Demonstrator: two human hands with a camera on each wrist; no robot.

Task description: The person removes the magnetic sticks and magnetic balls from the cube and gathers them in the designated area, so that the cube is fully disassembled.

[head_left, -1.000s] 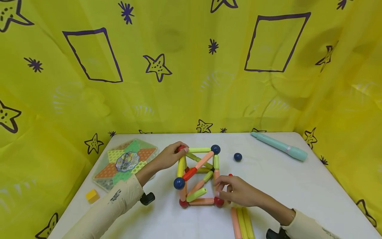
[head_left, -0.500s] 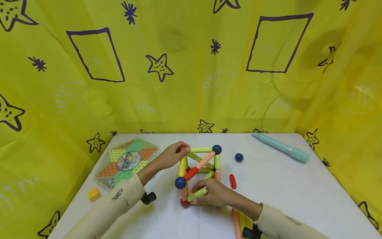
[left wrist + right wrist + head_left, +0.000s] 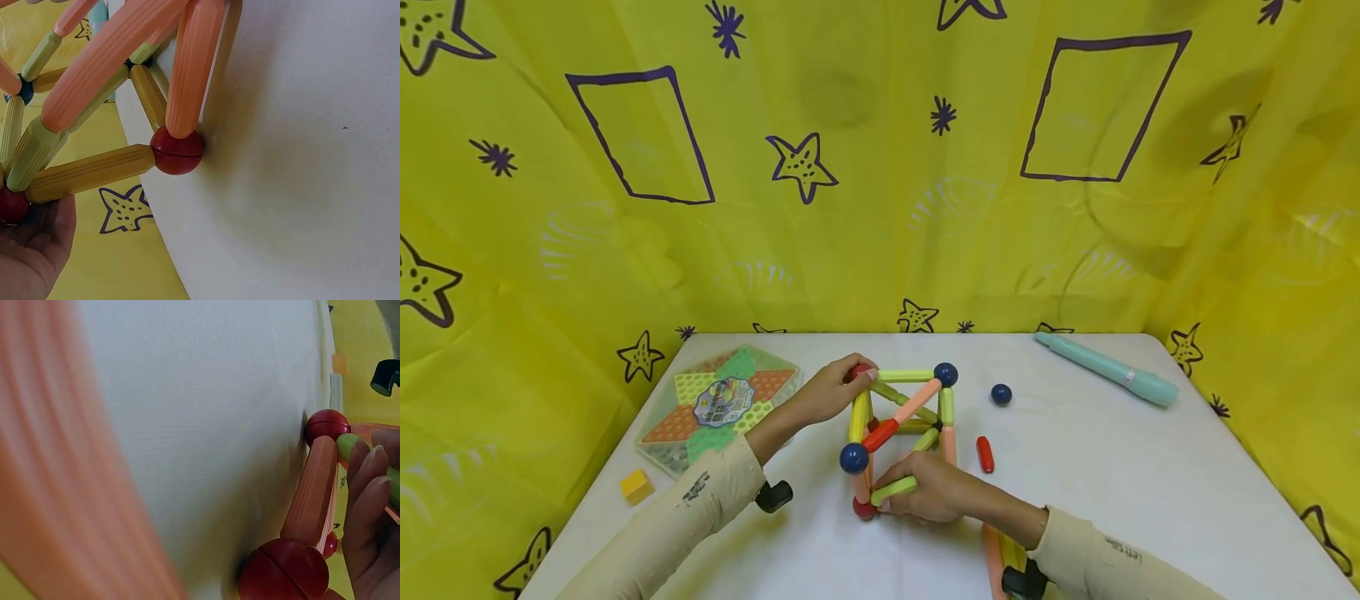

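A cube-like frame of magnetic sticks and balls stands on the white table, with blue balls [image 3: 853,457] and red balls [image 3: 284,572] at its corners. A diagonal of one red stick [image 3: 881,435] and one salmon stick [image 3: 918,400] crosses its top. At the back left top corner my left hand [image 3: 829,393] holds a red ball [image 3: 12,206], its fingertips also against a yellow stick [image 3: 94,173]. Low at the front, my right hand [image 3: 934,487] pinches a light green stick [image 3: 895,490] whose end meets the front left bottom red ball [image 3: 864,508]. That hand hides the front right bottom corner in the head view.
Right of the frame lie a loose blue ball [image 3: 1001,394] and a short red stick [image 3: 985,454]. Salmon and yellow sticks [image 3: 994,554] lie under the right forearm. A teal tube [image 3: 1108,368] rests at back right; a patterned box [image 3: 721,402] and a yellow block [image 3: 636,487] lie left.
My right hand has moved left from the front right bottom corner and taken hold of the light green stick, whose free end now sits slightly lower. The left hand stays on its ball.
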